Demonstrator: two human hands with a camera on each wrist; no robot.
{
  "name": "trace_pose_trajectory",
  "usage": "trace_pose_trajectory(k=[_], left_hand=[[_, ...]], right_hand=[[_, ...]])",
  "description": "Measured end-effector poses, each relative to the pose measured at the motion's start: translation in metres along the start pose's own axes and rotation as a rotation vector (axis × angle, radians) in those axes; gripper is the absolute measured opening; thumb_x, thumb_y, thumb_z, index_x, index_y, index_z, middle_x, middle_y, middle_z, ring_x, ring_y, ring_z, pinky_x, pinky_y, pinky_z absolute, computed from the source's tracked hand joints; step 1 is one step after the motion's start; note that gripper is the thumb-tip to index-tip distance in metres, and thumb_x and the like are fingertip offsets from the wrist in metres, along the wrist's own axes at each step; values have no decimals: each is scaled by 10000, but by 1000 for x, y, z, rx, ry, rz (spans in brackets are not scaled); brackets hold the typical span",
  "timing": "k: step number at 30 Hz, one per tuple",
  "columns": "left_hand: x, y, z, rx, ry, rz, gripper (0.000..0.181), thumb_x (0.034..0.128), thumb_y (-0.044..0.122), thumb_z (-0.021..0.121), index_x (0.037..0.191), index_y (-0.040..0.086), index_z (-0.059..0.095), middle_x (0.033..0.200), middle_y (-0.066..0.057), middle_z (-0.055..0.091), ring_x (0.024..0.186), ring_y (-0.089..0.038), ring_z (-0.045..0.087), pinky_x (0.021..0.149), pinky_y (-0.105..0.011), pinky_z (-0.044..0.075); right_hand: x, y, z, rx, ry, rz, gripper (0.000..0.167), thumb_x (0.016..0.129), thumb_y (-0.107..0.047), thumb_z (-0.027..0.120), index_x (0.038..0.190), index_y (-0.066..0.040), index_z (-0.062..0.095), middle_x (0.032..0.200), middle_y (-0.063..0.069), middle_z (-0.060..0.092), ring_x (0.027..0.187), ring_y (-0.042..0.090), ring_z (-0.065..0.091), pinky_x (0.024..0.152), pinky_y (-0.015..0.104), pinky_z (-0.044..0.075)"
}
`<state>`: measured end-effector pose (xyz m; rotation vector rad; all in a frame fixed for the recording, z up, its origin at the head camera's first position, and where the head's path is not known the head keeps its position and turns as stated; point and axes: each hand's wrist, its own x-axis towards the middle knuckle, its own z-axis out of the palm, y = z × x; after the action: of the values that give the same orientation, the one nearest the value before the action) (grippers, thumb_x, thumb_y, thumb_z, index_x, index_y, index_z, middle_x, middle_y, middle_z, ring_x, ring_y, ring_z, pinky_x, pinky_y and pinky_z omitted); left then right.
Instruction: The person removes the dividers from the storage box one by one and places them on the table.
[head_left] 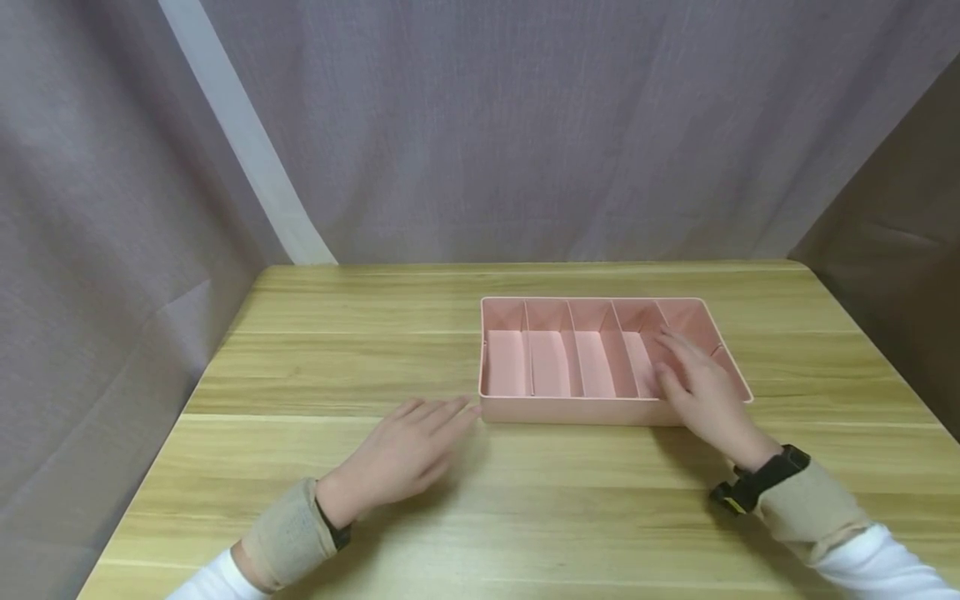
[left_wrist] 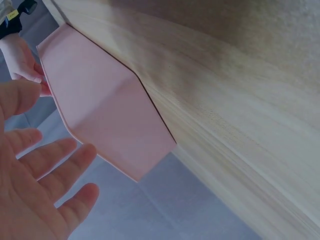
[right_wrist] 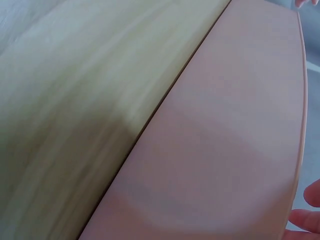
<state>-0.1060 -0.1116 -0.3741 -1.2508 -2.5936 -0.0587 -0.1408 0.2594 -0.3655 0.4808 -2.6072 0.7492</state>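
Crosswise lies the pink tray, long axis left-to-right, left hand and right hand nearby, fingers loosely extended.

In the head view, the right hand hides part of the tray, and the bottom edge cuts off both sleeves and the table. The right wrist view crops the tray.

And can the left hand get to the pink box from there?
Probably yes: the left hand is close beside the near left corner of the pink box, and nothing blocks the way.
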Motion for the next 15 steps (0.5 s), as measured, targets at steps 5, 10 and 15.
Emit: trace_pose_trajectory(k=[5, 10, 15], left_hand=[[-1, 0, 0, 1, 8, 0, 652, 783, 265, 607, 1357, 138, 326, 1317, -69, 457, 1145, -229, 491, 922, -467, 385], [-1, 0, 1, 0, 11, 0, 642, 785, 260, 603, 1354, 136, 332, 1312, -70, 463, 1133, -230, 501, 914, -466, 392], [-1, 0, 1, -7, 13, -3, 640, 785, 256, 604, 1353, 136, 333, 1311, -73, 463, 1127, -237, 505, 914, -467, 392]], right_hand=[[1, 5, -4, -20, 0, 29, 374, 843, -36, 488, 1203, 59, 446, 1245, 302, 424, 1119, 471, 403, 920, 552, 292], [3, 11, -8, -26, 12, 44, 375, 846, -35, 492, 1198, 84, 444, 1249, 305, 416, 1052, 434, 468, 875, 521, 349], [4, 15, -12, -67, 6, 80, 369, 852, -71, 503, 1190, 71, 460, 1255, 292, 419, 604, 147, 473, 586, 310, 380]])
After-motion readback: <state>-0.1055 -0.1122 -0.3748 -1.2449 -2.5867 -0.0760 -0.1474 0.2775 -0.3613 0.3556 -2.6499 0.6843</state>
